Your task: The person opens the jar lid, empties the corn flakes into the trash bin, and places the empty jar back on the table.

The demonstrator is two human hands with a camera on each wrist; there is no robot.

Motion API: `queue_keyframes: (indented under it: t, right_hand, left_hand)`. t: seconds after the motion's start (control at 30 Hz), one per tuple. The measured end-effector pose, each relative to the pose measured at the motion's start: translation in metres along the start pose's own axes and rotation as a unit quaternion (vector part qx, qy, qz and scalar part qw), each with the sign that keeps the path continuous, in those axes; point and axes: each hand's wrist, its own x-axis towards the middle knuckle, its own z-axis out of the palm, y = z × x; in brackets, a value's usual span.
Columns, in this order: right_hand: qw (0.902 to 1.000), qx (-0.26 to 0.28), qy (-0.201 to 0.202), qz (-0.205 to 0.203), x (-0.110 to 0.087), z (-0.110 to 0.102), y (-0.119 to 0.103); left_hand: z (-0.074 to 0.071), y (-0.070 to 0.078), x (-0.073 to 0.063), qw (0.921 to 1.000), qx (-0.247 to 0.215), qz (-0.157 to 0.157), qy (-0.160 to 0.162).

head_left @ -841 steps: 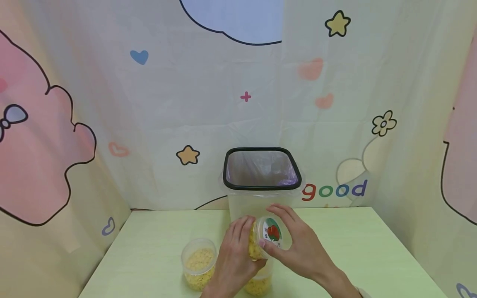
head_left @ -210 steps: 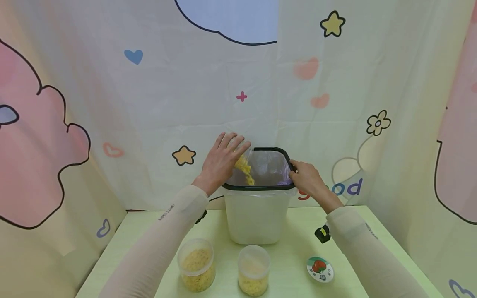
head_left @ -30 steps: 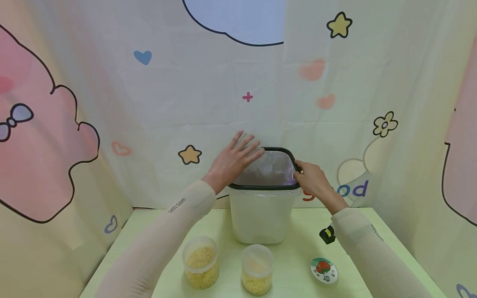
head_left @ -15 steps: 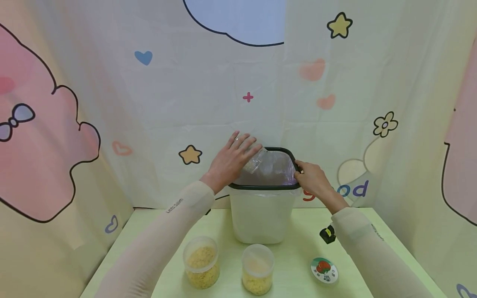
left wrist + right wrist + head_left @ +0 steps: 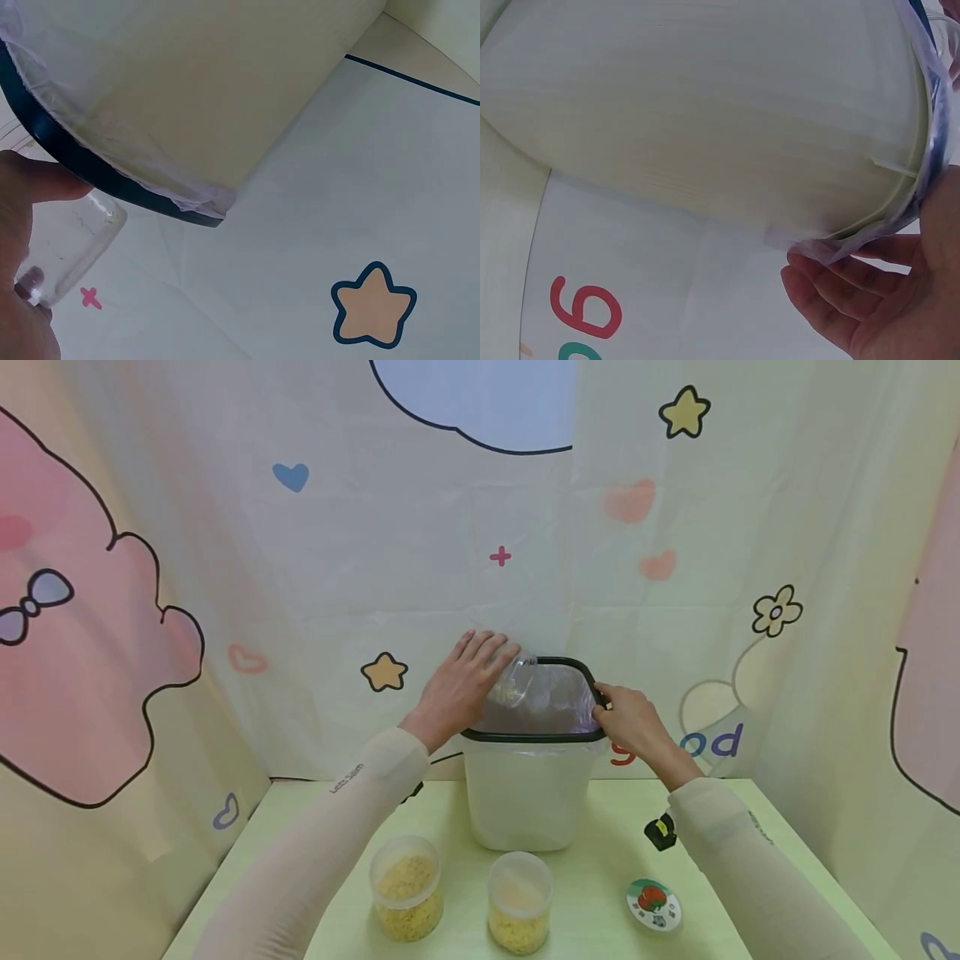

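My left hand (image 5: 456,687) grips a clear plastic jar (image 5: 519,681), tilted over the back left of the trash bin (image 5: 527,793). In the left wrist view the jar (image 5: 79,240) looks see-through, with a few specks on its wall. That hand's fingers partly cover it. My right hand (image 5: 632,720) pinches the bin's black rim (image 5: 534,737) at the right side. Up close in the right wrist view, its fingers curl around the rim and the thin plastic liner (image 5: 832,249). The bin is pale and lined with that bag.
Two open clear tubs stand at the front of the table: a left one (image 5: 407,893) fuller of yellow bits, and a middle one (image 5: 519,910). A round lid with a tomato picture (image 5: 654,906) lies to the right. A small black object (image 5: 661,832) sits near the right sleeve.
The jar, lidded and in both hands at first, has lost its lid to the table. Yellow bits poured from it earlier; none fall now. Lately the left hand turned the jar slightly.
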Motion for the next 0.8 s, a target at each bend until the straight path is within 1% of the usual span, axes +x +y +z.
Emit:
queue_keyframes:
  t: [0.23, 0.53, 0.67, 0.8]
  right_hand:
    - [1.0, -0.003, 0.004, -0.007, -0.001, -0.001, -0.002]
    - [0.9997, -0.013, 0.016, -0.012, -0.004, -0.002, -0.004]
    - [0.9996, -0.013, 0.02, -0.012, -0.005, -0.003, -0.005]
    - [0.9995, -0.013, 0.025, -0.016, -0.005, -0.003, -0.006]
  left_hand:
    - [-0.001, -0.003, -0.004, 0.9991, -0.034, -0.02, 0.015]
    - [-0.001, -0.01, -0.012, 0.9965, -0.064, -0.049, 0.019]
    - [-0.001, -0.012, -0.015, 0.9944, -0.082, -0.064, 0.022]
    - [-0.002, -0.014, -0.019, 0.9914, -0.102, -0.075, 0.033]
